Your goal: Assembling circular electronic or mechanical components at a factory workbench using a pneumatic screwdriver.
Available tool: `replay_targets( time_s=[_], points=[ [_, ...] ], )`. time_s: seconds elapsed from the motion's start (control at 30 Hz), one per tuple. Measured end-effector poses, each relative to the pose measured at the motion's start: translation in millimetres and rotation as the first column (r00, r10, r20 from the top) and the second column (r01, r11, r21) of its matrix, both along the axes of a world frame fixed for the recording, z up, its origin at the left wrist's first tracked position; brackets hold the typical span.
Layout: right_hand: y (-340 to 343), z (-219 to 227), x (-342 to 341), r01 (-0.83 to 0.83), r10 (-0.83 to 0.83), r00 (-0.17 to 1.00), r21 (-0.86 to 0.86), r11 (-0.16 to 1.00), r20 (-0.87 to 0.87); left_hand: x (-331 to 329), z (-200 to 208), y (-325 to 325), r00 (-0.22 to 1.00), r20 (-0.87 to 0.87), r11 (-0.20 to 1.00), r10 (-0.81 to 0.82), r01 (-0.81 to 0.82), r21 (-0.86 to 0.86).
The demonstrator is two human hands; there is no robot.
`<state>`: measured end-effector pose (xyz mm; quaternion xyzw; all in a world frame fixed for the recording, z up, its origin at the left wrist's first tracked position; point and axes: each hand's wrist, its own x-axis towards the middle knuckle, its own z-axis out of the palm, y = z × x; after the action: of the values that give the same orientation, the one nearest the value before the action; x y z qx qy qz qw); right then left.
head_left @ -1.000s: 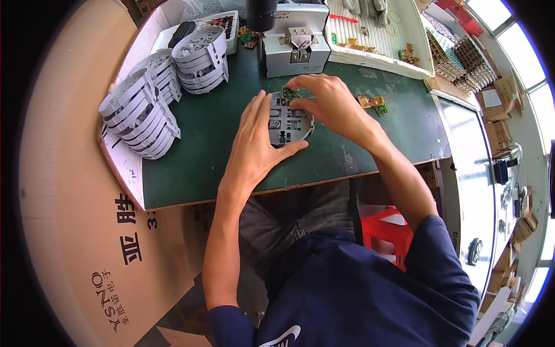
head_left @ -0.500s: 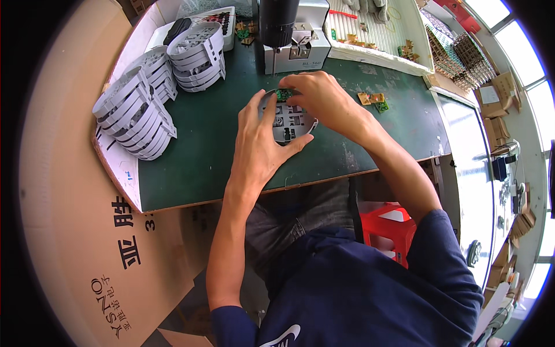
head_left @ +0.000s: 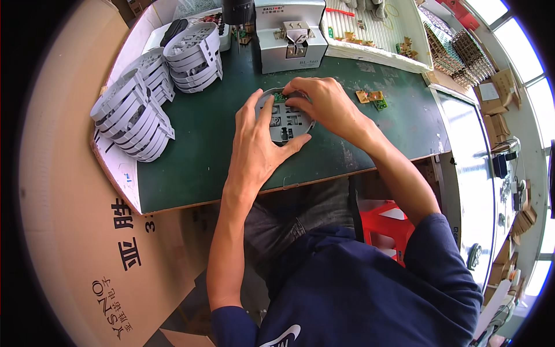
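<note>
A round grey plastic housing (head_left: 282, 122) with cut-outs and a raised rim lies on the green-topped bench in front of me. My left hand (head_left: 250, 141) grips it, the thumb along the near rim and the fingers reaching over the left side. At the housing's far edge sits a small green circuit board (head_left: 280, 98). My right hand (head_left: 328, 104) comes in from the right, thumb and fingertips closed at that board, partly covering it. A left fingertip also touches near the board.
A black electric screwdriver (head_left: 237, 13) hangs left of a grey metal box machine (head_left: 289, 55). Stacked grey housings (head_left: 193, 58) stand at the left. Small boards with tan parts (head_left: 370, 97) lie to the right. Behind is a white foam tray (head_left: 378, 62); a red stool (head_left: 387, 226) stands below the bench.
The hanging screwdriver has swung left, uncovering the front of the metal box. My right hand has shifted slightly at the board; the left keeps its grip on the housing.
</note>
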<state>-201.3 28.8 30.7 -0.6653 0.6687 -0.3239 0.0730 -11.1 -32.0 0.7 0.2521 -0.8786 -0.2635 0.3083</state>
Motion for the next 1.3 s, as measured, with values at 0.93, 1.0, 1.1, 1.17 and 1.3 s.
replay_targets(
  time_s=[0.93,1.0,1.1,1.17,1.3],
  points=[
    [-91,126,-39,0.098,0.325,0.758,-0.592,0.8,0.565,-3,-2,-1,0.999,0.041,1.0,0.013,-0.013,0.008],
    [-100,121,-37,0.142,0.277,0.769,-0.576,0.805,0.576,-2,-3,-2,0.999,0.042,1.0,0.013,-0.013,-0.014],
    [-97,115,-29,0.187,0.144,0.782,-0.448,0.874,0.607,-2,-2,-1,0.999,0.051,1.0,0.015,-0.014,-0.025],
    [-95,114,-27,0.211,0.075,0.787,-0.381,0.9,0.613,-2,-1,-1,0.999,0.047,1.0,0.022,-0.022,-0.01],
    [-78,107,-15,0.117,0.257,0.731,-0.487,0.866,0.632,-2,-5,-1,0.999,0.043,0.999,0.03,-0.029,-0.032]
  ],
)
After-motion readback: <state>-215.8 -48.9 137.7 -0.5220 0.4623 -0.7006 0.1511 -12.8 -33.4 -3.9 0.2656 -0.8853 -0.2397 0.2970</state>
